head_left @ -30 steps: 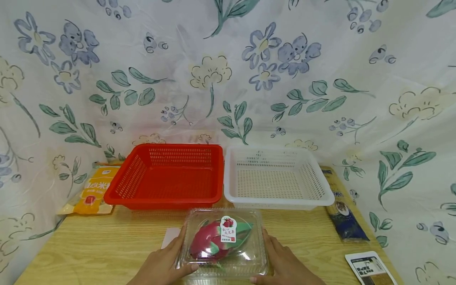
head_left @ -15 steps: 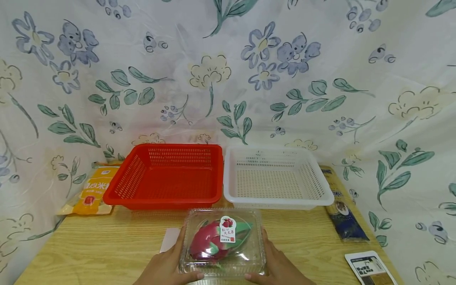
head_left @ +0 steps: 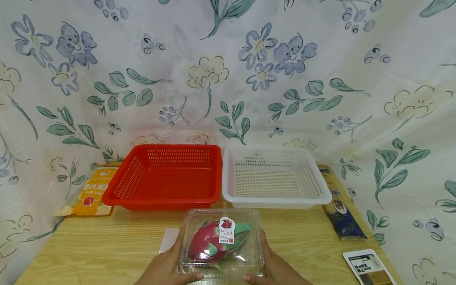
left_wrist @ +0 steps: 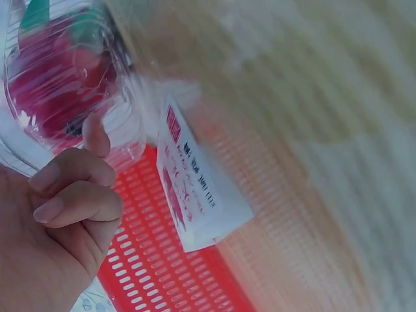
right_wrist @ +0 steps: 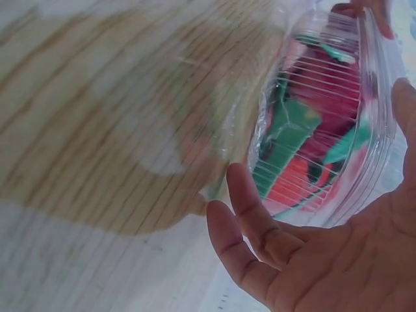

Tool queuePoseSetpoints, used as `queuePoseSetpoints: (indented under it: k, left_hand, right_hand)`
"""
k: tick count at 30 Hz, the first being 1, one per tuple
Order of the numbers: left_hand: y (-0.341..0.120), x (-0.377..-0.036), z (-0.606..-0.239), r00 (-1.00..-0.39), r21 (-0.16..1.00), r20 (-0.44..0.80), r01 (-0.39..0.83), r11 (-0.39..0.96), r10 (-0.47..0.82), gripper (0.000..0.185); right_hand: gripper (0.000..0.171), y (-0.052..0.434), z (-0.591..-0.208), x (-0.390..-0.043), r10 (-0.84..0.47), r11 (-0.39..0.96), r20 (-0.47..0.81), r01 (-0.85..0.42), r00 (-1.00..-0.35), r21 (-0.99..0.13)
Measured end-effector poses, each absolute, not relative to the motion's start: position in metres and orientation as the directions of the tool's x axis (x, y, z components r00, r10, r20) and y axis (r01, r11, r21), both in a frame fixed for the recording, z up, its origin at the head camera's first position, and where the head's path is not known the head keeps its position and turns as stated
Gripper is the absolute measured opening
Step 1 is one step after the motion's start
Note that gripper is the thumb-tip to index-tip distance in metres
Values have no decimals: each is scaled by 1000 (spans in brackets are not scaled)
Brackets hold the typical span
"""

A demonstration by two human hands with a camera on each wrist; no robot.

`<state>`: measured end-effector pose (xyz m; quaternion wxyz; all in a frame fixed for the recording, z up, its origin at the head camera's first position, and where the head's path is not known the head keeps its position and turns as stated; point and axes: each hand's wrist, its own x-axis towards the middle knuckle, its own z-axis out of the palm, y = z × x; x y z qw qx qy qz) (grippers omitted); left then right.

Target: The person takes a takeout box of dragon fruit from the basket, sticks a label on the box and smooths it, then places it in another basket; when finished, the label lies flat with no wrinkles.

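A closed, clear plastic box (head_left: 246,253) bearing a white label (head_left: 227,230) is being held between the left hand (head_left: 165,261) and right hand (head_left: 279,264), its red-and-green dragon fruit (head_left: 204,242) lying sideways inside.

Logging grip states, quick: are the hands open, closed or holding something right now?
Left hand: holding the clear clamshell box with dragon fruit inside.
Right hand: holding the same box, opposite side.

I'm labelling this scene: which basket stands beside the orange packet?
The red basket, on the left; the white basket instead has the blue-and-gold packet beside it.
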<state>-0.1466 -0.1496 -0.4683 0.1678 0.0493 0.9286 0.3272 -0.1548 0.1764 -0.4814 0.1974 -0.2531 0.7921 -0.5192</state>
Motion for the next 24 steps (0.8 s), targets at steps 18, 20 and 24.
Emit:
queuePoseSetpoints:
  k: [18, 20, 24]
  left_hand:
    - [-148, -140, -468, -937, 662, -260, 1, 749, 232, 128]
    - [-149, -139, -467, -940, 655, -245, 21, 755, 239, 127]
    - [-151, -136, -465, -941, 651, -215, 61, 756, 262, 125]
  right_hand:
    - [117, 179, -474, -149, -558, 471, -185, -125, -809, -873]
    - [117, 179, -473, -148, -557, 475, -178, -135, -811, -870]
    - [119, 179, -475, -144, -577, 463, -97, -227, -811, -857]
